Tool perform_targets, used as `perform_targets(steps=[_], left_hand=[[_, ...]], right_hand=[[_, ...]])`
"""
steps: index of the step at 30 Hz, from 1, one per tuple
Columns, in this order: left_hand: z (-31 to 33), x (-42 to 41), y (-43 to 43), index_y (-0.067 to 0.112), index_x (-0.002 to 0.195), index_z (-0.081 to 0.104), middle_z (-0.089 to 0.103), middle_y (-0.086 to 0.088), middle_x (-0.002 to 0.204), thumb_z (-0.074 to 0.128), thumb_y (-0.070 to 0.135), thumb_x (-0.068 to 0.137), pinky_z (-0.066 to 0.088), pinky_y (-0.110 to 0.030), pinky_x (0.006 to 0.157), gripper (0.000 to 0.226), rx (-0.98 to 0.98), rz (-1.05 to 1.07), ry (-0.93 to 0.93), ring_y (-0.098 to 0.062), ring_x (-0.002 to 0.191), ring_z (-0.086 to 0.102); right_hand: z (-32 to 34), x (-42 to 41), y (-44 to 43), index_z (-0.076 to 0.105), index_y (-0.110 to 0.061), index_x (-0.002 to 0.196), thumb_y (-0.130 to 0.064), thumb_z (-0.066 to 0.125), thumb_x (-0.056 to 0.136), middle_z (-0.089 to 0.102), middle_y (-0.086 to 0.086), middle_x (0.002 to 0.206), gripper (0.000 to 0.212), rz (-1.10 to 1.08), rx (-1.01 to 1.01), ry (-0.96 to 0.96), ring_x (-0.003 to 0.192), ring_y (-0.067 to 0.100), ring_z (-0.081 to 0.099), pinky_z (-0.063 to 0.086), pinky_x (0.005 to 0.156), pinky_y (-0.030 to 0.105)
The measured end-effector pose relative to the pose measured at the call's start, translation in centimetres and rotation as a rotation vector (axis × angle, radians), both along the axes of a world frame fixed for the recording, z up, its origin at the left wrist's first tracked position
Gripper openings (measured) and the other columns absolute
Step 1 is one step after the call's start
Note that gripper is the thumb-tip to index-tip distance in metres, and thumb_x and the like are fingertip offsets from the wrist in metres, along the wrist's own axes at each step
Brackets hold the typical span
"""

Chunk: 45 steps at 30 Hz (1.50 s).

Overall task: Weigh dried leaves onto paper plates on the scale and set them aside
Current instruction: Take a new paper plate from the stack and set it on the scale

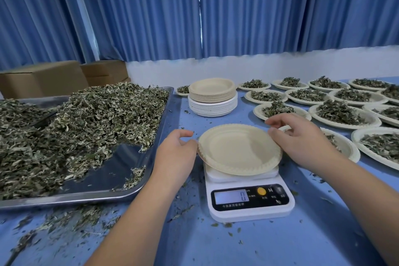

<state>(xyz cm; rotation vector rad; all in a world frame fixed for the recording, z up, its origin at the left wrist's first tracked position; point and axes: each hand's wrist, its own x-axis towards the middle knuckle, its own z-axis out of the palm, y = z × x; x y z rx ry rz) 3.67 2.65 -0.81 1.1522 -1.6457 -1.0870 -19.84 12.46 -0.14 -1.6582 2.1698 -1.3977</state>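
- Left hand: fingers loosely curled, thumb laid against the left rim of an empty paper plate.
- Right hand: fingers loosely bent, thumb set on the right rim.
- The plate is seated on a white scale; "0" and "M" can be read.
- Dried leaves are heaped in a steel tray, left.
- Filled plates are spread on the right of a blue table; blue curtains are hung behind.
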Motion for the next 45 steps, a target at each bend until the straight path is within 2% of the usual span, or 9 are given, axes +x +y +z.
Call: perform_targets(steps=[10, 15, 19, 24, 31, 35, 37, 41, 45], left_hand=[[1.8, 0.8, 0.6, 0.032, 0.094, 0.062, 0.053, 0.014, 0.054, 0.049, 0.017, 0.093, 0.037, -0.014, 0.04, 0.019, -0.155, 0.014, -0.019, -0.005, 0.047, 0.048], [3.8, 2.5, -3.1, 0.03, 0.086, 0.066, 0.061, 0.01, 0.074, 0.052, 0.023, 0.094, 0.046, -0.025, 0.058, 0.017, -0.159, 0.036, -0.244, -0.01, 0.063, 0.055], [4.9, 4.7, -8.5, 0.023, 0.097, 0.066, 0.066, 0.004, 0.094, 0.049, 0.016, 0.092, 0.041, -0.025, 0.055, 0.019, -0.256, 0.176, -0.606, -0.01, 0.069, 0.057], [4.5, 7.0, -14.3, 0.01, 0.116, 0.063, 0.05, -0.015, 0.129, 0.054, 0.016, 0.089, 0.05, -0.032, 0.078, 0.029, -0.286, 0.294, -1.049, -0.022, 0.089, 0.056], [3.4, 6.8, -17.8, 0.021, 0.149, 0.03, 0.028, -0.014, 0.154, 0.058, 0.046, 0.092, 0.036, -0.037, 0.108, 0.068, -0.182, 0.012, -1.083, -0.033, 0.133, 0.041], [3.8, 6.9, -17.8, 0.017, 0.138, 0.05, 0.051, -0.009, 0.141, 0.04, 0.059, 0.096, 0.036, -0.042, 0.11, 0.061, -0.097, -0.112, -1.257, -0.028, 0.127, 0.048], [4.8, 7.0, -17.5, 0.013, 0.13, 0.058, 0.062, -0.009, 0.126, 0.033, 0.057, 0.098, 0.039, -0.042, 0.107, 0.06, -0.165, -0.082, -1.197, -0.026, 0.116, 0.056], [5.2, 7.5, -16.4, 0.018, 0.143, 0.046, 0.045, -0.007, 0.147, 0.027, 0.06, 0.098, 0.029, -0.043, 0.113, 0.064, -0.263, -0.051, -1.098, -0.027, 0.135, 0.041], [4.0, 7.7, -14.1, 0.03, 0.141, 0.047, 0.038, -0.002, 0.153, 0.014, 0.074, 0.087, 0.022, -0.046, 0.116, 0.077, -0.084, -0.229, -1.048, -0.026, 0.139, 0.036]], right_hand=[[0.6, 0.4, 0.0, 0.065, -0.027, 0.098, -0.021, 0.059, 0.091, 0.059, -0.014, 0.094, 0.011, -0.097, -0.029, 0.035, 0.064, 0.012, 0.055, 0.035, 0.061, 0.018], [0.7, 0.7, 0.1, 0.064, -0.029, 0.095, -0.022, 0.058, 0.092, 0.058, -0.015, 0.095, 0.01, -0.109, -0.024, 0.012, 0.069, 0.013, 0.058, 0.037, 0.063, 0.019], [0.8, 1.1, -0.3, 0.064, -0.027, 0.091, -0.02, 0.058, 0.092, 0.056, -0.015, 0.094, 0.01, -0.097, -0.04, 0.009, 0.066, 0.014, 0.057, 0.038, 0.063, 0.019], [0.7, 1.0, -0.6, 0.064, -0.027, 0.087, -0.019, 0.057, 0.092, 0.056, -0.013, 0.09, 0.012, -0.088, -0.036, 0.024, 0.059, 0.015, 0.055, 0.034, 0.057, 0.024], [0.8, 0.5, -0.8, 0.065, -0.031, 0.087, -0.019, 0.057, 0.092, 0.059, -0.012, 0.09, 0.014, -0.086, -0.038, 0.02, 0.053, 0.004, 0.05, 0.031, 0.054, 0.018], [0.9, 0.5, -0.8, 0.066, -0.027, 0.086, -0.016, 0.059, 0.091, 0.058, -0.008, 0.077, 0.014, -0.096, -0.056, 0.001, 0.054, -0.001, 0.051, 0.032, 0.053, 0.012], [0.9, 0.5, -0.7, 0.066, -0.027, 0.086, -0.017, 0.059, 0.091, 0.058, -0.007, 0.079, 0.014, -0.099, -0.046, -0.011, 0.052, 0.003, 0.05, 0.029, 0.052, 0.016], [1.1, 0.6, -0.5, 0.066, -0.026, 0.086, -0.016, 0.058, 0.092, 0.055, -0.009, 0.074, 0.014, -0.106, -0.034, -0.012, 0.053, 0.009, 0.048, 0.029, 0.054, 0.022], [1.3, 0.9, -0.2, 0.067, -0.024, 0.087, -0.014, 0.059, 0.091, 0.056, -0.008, 0.076, 0.014, -0.112, -0.029, -0.011, 0.056, 0.012, 0.049, 0.03, 0.055, 0.022]])
